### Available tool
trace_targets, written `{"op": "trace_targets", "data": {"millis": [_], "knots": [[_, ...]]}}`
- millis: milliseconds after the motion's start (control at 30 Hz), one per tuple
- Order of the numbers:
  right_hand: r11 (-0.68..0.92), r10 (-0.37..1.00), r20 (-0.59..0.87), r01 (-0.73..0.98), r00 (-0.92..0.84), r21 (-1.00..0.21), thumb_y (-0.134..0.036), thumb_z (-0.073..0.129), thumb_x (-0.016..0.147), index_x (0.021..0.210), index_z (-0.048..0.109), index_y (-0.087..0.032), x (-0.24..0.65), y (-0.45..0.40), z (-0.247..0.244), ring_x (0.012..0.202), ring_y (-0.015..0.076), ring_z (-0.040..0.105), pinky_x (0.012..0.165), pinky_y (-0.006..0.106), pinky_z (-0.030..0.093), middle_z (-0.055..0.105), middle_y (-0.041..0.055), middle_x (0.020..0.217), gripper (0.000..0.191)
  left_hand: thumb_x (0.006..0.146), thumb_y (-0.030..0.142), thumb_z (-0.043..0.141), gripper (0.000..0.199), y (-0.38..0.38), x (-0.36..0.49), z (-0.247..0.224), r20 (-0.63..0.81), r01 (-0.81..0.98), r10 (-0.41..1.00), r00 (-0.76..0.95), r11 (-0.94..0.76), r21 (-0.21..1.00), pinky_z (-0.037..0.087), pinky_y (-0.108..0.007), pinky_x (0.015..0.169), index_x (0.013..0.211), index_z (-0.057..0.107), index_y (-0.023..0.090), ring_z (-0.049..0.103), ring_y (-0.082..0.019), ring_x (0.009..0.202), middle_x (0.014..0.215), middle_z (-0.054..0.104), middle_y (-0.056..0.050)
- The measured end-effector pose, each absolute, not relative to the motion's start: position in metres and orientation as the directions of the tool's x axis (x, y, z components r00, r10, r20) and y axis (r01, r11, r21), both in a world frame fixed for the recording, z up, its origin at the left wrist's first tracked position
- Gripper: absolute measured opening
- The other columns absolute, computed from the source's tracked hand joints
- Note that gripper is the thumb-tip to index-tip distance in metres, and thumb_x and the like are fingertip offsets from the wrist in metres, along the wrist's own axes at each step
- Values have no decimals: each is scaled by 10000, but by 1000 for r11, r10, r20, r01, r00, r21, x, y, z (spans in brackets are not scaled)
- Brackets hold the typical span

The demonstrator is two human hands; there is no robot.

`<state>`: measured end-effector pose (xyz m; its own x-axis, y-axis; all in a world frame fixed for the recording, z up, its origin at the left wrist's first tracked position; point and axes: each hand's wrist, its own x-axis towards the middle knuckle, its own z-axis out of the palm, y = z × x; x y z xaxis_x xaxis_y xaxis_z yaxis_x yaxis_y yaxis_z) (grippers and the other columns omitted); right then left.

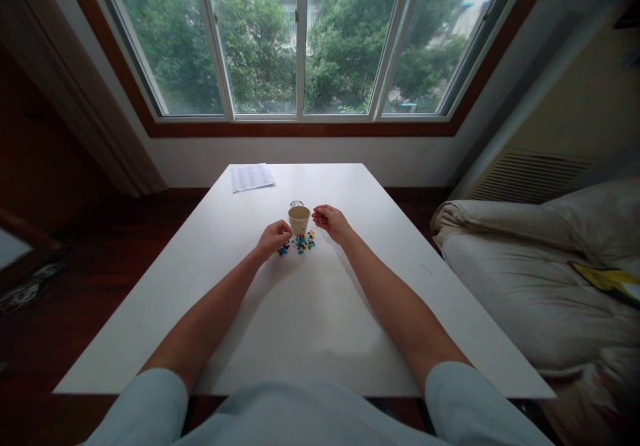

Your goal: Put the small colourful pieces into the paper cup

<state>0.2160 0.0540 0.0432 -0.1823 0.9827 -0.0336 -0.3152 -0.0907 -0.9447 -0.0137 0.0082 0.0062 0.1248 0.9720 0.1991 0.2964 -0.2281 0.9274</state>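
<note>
A light paper cup (299, 221) stands upright on the white table (310, 313), with small multicoloured pieces (301, 244) scattered at its near side. My left hand (275, 236) is just left of the cup, above some of the pieces, its fingers pinched together; whatever they hold is too small to make out. To the right of the cup is my right hand (330, 221), fingers curled and closed near the rim, and what is between them cannot be made out. A small dark-rimmed round object (297, 203) lies behind the cup.
Printed sheets of paper (253, 177) lie at the table's far left corner. Beyond the far edge are a wall and a window (300, 46). A pale sofa (505, 286) stands to the right, and cables (25, 293) lie on the floor at left.
</note>
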Motion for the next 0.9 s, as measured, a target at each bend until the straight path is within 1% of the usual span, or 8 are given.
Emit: {"op": "trace_targets", "data": {"millis": [167,267,367,567,733,833,900], "knots": [[-95,983,-39,-312,-180,-945,-285,741,777,857,660,-190,218,57,40,645,108,632,605,217,528,715,17,767,149,702,260,622,152,5,-10,11,138,175,985,106,-155,972,406,-207,567,825,592,175,520,-88,571,668,588,40],[-94,984,-41,-310,-172,-946,-287,743,770,858,663,-189,219,58,38,643,106,632,599,211,520,712,13,759,154,705,263,625,217,3,-10,15,133,74,981,139,-144,987,367,-197,537,899,640,167,493,-77,558,696,579,38],[-96,986,-48,-308,-162,-946,-283,737,767,857,668,-188,221,60,36,636,102,629,591,206,511,712,10,754,148,713,281,641,257,2,-10,19,121,17,980,157,-125,992,335,-198,521,932,686,154,479,-75,560,707,575,28],[-115,988,-80,-287,-132,-951,-283,712,778,851,666,-187,226,64,26,616,94,621,587,208,507,715,11,759,129,710,292,688,252,-1,-7,24,65,-25,990,128,-62,998,378,-212,547,918,701,150,518,-83,589,774,648,-6],[-146,987,-121,-268,-108,-952,-263,700,786,850,660,-184,231,68,15,598,93,613,564,204,506,712,12,746,109,736,343,737,363,-3,-5,28,52,-77,986,158,-40,996,401,-205,561,1040,719,145,585,-90,630,864,698,-37],[-161,986,-141,-268,-94,-950,-246,686,794,851,660,-182,234,71,8,591,92,611,551,198,505,711,14,744,90,738,372,754,391,-5,-3,34,55,-105,986,155,-39,994,430,-214,577,1050,721,139,621,-104,663,925,719,-62],[-170,985,-155,-272,-78,-947,-233,677,797,850,662,-180,237,73,3,588,93,612,542,196,506,710,17,739,77,725,376,771,391,-7,-1,38,56,-134,988,144,-37,990,432,-212,574,1028,717,135,631,-107,666,930,725,-68]]}}
